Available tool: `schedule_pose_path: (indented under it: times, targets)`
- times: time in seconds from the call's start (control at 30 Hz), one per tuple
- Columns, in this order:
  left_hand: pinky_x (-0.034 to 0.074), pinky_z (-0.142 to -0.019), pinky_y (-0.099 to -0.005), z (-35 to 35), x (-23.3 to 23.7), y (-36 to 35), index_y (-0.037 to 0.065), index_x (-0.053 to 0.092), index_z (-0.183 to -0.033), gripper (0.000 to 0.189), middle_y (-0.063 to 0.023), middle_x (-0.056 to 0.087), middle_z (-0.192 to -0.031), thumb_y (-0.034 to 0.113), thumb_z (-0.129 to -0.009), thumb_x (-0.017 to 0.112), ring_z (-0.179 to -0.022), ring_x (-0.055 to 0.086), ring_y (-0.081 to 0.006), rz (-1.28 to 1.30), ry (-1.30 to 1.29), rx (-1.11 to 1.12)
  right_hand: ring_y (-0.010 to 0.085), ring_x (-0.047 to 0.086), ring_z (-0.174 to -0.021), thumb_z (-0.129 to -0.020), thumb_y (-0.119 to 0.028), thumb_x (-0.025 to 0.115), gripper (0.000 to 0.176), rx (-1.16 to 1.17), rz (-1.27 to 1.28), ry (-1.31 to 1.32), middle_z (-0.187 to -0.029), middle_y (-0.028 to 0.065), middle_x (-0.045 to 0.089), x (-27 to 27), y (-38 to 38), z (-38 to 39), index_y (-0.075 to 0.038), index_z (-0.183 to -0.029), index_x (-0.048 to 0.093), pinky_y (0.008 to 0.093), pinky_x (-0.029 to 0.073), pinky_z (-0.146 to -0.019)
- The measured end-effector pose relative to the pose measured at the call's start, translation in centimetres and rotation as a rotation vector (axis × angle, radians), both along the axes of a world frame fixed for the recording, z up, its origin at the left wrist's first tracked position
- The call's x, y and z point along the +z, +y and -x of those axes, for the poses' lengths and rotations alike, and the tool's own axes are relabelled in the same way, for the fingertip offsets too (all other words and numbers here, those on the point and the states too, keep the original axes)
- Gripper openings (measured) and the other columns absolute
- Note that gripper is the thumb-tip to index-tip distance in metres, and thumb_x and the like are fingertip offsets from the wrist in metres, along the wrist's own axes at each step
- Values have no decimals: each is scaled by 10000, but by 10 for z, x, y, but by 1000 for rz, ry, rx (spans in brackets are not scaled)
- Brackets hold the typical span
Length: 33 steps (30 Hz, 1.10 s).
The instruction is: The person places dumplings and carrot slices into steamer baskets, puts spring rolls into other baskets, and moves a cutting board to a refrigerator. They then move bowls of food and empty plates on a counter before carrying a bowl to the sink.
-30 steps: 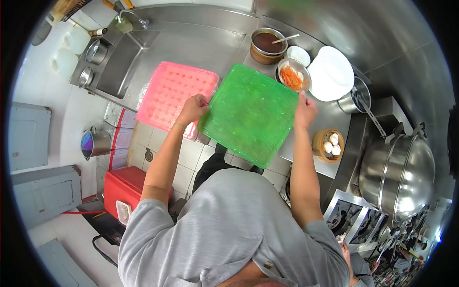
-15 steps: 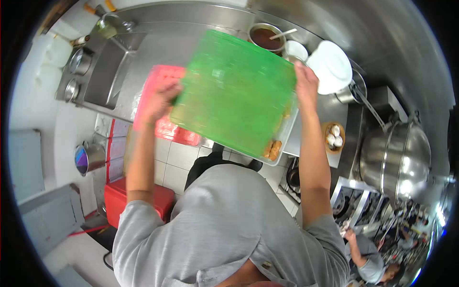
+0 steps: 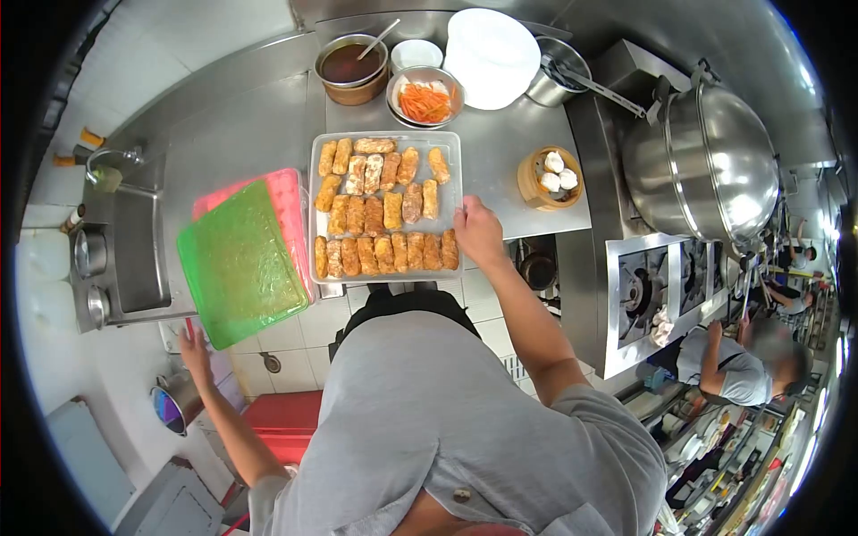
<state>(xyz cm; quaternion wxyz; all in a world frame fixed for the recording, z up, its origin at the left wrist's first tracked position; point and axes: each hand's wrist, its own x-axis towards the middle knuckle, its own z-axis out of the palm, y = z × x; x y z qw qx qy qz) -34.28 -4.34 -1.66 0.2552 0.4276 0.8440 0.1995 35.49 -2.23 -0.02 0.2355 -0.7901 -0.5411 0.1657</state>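
Note:
A clear plastic tray (image 3: 386,221) with rows of golden-brown rolls (image 3: 365,214) lies uncovered on the steel counter, directly in front of me. My right hand (image 3: 479,232) is closed on the tray's right edge. To the left, a green plastic lid (image 3: 246,268) lies slanted over a red plastic lid or tray (image 3: 284,201), its near corner sticking out past the counter edge. Just left of that corner is my left hand (image 3: 195,350), empty, fingers apart, away from the lid.
Behind the tray stand a bowl of shredded carrot (image 3: 425,104), a pot of brown sauce (image 3: 350,64) and white plates (image 3: 492,58). A bamboo steamer (image 3: 529,189) with white buns sits right. Sink (image 3: 143,241) at left; large steel wok (image 3: 706,165) and stove at right; a co-worker (image 3: 728,362) beyond.
The green lid has come off the tray and now lies on the red one at left. The tray has been set on the counter, showing the rolls. My left hand has let go.

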Motion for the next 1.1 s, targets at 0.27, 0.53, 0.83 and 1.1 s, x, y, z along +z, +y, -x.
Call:
schedule_pose_path:
  times: [0.27, 0.53, 0.83, 1.1]
  targets:
    - [600, -849, -440, -133, -7, -75, 10, 492, -1392, 425, -187, 635, -1276, 219, -1036, 594, -1094, 677, -382, -185, -1313, 420, 436, 679, -826, -915, -117, 573, 97, 34, -125, 19, -831, 220, 680, -27, -15, -50, -45, -979, 584, 535, 537, -753]
    - [621, -809, -444, -122, -45, -11, -3, 584, -1125, 151, -121, 656, -1026, 65, -996, 544, -923, 716, -305, -179, -1093, 338, 432, 681, -877, -933, -146, 603, 185, 40, -67, -86, -921, 236, 693, -25, -12, -89, -18, -1061, 639, 501, 535, -793]
    - [630, -894, -503, -166, -15, 12, -158, 530, -1128, 282, -337, 642, -1205, 93, -999, 529, -1090, 686, -476, -18, -1414, 154, 286, 658, -802, -917, -157, 711, 302, 26, -249, 11, -1021, 140, 670, 51, -42, 10, -12, -1173, 644, 416, 534, -784]
    - [507, -1091, -557, -145, -12, 50, -152, 623, -1118, 291, -337, 651, -1212, 99, -970, 619, -1163, 640, -498, -4, -1888, 129, 222, 681, -791, -893, -150, 745, 305, 185, -154, 376, -991, 140, 708, 24, 9, 171, -4, -1144, 651, 365, 552, -743]
